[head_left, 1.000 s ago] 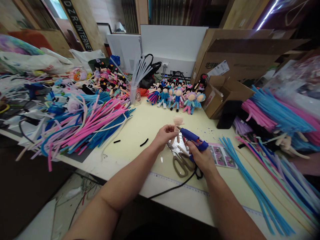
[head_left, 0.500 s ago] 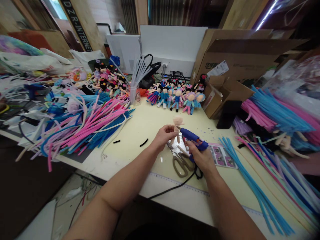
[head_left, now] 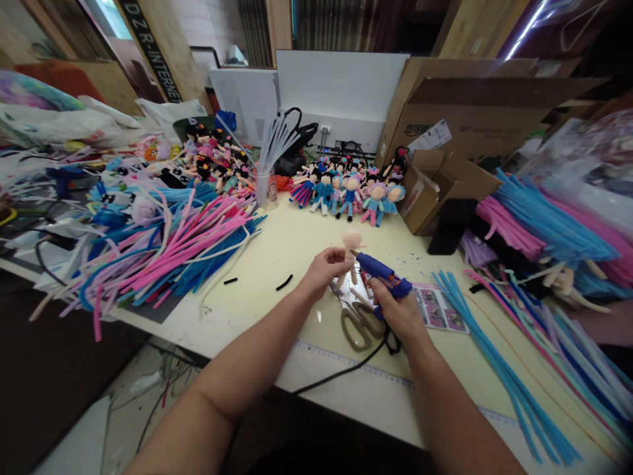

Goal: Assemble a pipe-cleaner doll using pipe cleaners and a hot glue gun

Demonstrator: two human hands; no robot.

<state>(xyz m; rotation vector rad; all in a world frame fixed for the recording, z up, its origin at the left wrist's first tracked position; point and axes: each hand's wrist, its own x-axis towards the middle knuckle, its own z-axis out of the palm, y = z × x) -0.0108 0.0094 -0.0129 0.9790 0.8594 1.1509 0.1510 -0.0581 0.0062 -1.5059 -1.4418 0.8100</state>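
Observation:
My left hand point(head_left: 327, 268) is closed on a small beige doll body point(head_left: 353, 241) that looks made of pipe cleaners, its rounded head upward. In my right hand point(head_left: 399, 305) is a blue glue gun point(head_left: 380, 268), with fingers wrapped round its handle. The gun's nozzle points left and meets or almost meets the doll body near my left fingertips; actual contact I cannot tell. Below the gun lie scissors point(head_left: 357, 326) with grey-brown handles. A black cord point(head_left: 341, 377) runs from the gun toward the table's front edge.
Pink, blue and white pipe cleaners point(head_left: 198, 244) are heaped at left. Several finished dolls point(head_left: 350, 191) stand at the back beside a cardboard box point(head_left: 445, 181) and a black phone-like object point(head_left: 452, 226). Blue pipe cleaners point(head_left: 499, 363) lie at right. Two short black pieces point(head_left: 285, 282) lie near my left forearm.

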